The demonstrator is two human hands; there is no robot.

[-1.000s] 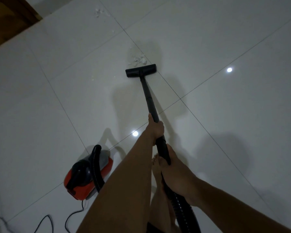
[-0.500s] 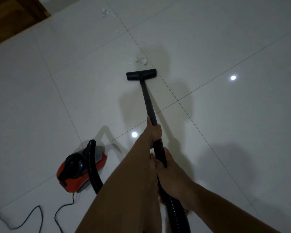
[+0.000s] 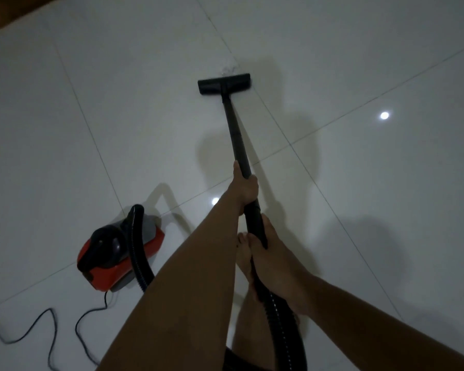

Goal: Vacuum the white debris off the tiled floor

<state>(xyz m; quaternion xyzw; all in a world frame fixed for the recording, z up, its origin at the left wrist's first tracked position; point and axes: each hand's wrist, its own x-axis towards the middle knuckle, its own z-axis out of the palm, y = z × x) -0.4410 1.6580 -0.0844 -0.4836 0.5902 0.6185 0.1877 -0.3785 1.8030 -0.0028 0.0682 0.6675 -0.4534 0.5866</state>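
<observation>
Two bare hands are gripping a black vacuum wand (image 3: 235, 129) — the left hand (image 3: 245, 190) is clenching it higher up, the right hand (image 3: 273, 266) is wrapping around it near the ribbed hose (image 3: 281, 317). Its floor nozzle (image 3: 224, 83) is resting on the tiled floor (image 3: 359, 62), touching faint white debris (image 3: 228, 68) — blurred, hard to distinguish. A red canister (image 3: 118, 255) is sitting left, the forearm hiding part of its hose.

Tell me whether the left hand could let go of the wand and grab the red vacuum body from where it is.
Probably not without bending. The left hand grips the wand high up; the red vacuum body sits low on the floor to the left, nothing between.
</observation>
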